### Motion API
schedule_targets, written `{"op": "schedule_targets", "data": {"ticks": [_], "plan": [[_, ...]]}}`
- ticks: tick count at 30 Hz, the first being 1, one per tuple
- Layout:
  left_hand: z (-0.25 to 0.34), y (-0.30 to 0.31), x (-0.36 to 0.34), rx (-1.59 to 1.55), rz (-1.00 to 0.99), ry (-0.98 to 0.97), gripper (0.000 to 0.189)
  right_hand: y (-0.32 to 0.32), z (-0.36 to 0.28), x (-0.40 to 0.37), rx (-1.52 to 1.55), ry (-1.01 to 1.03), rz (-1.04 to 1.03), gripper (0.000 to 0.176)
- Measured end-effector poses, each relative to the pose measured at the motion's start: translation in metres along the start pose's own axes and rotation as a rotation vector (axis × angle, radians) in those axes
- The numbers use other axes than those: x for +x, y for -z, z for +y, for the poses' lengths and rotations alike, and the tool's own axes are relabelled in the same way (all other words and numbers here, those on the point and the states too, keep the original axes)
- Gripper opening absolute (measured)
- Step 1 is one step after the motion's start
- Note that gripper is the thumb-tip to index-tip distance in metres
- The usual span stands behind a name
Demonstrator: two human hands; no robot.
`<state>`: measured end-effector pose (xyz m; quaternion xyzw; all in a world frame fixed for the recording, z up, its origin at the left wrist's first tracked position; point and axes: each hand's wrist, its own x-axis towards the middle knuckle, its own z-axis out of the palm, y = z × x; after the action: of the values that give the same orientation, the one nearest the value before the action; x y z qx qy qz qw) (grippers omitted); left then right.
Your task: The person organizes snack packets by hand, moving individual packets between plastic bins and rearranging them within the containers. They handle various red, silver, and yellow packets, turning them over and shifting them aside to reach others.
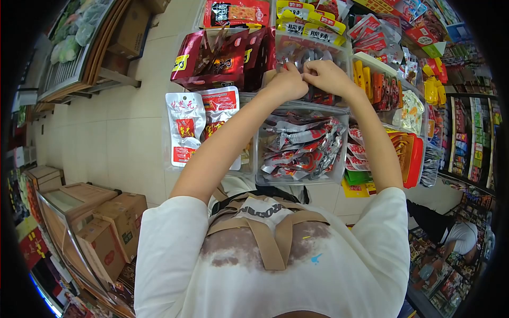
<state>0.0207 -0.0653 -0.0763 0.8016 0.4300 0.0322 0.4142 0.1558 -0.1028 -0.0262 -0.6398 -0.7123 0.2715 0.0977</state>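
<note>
Both my hands are in a clear plastic bin (339, 55) of silvery snack packets (299, 54). My left hand (286, 84) is closed, its fingers curled at the packets. Close beside it, my right hand (326, 77) is closed too, thumb and fingers pinched together. What the fingertips hold is too small and partly hidden to make out. Nearer my body, another clear bin (257, 153) holds silver and red snack packets (302, 146). Dark red snack bags (222, 61) stand left of my hands.
White and red pouches (185, 124) lie left of my forearm. Yellow snack bags (310, 24) fill the far bin; orange and red packets (376, 85) stand to the right. Cardboard boxes (119, 220) sit at lower left. Another person (461, 241) is at far right, near shelves (472, 138).
</note>
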Motion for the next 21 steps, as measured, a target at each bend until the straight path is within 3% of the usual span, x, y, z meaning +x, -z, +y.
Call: {"op": "schedule_targets", "data": {"ticks": [4, 6, 17, 19, 21], "plan": [[0.006, 0.013, -0.012, 0.013, -0.056, -0.08, 0.063, 0.011, 0.001, 0.0, 0.11, 0.009, 0.04, 0.022], [0.007, 0.009, -0.009, 0.032, -0.051, -0.057, 0.064, 0.019, 0.0, 0.0, 0.128, -0.007, 0.194, 0.023], [0.005, 0.009, -0.008, 0.091, -0.124, -0.01, 0.08, 0.036, -0.007, 0.008, 0.18, 0.046, 0.234, 0.027], [0.009, 0.003, -0.018, 0.265, 0.066, -0.012, 0.07, 0.031, -0.018, 0.016, 0.113, 0.033, 0.224, 0.026], [0.015, 0.006, -0.025, 0.268, 0.057, -0.005, 0.068, 0.016, -0.019, 0.032, 0.055, 0.3, 0.203, 0.025]]}}
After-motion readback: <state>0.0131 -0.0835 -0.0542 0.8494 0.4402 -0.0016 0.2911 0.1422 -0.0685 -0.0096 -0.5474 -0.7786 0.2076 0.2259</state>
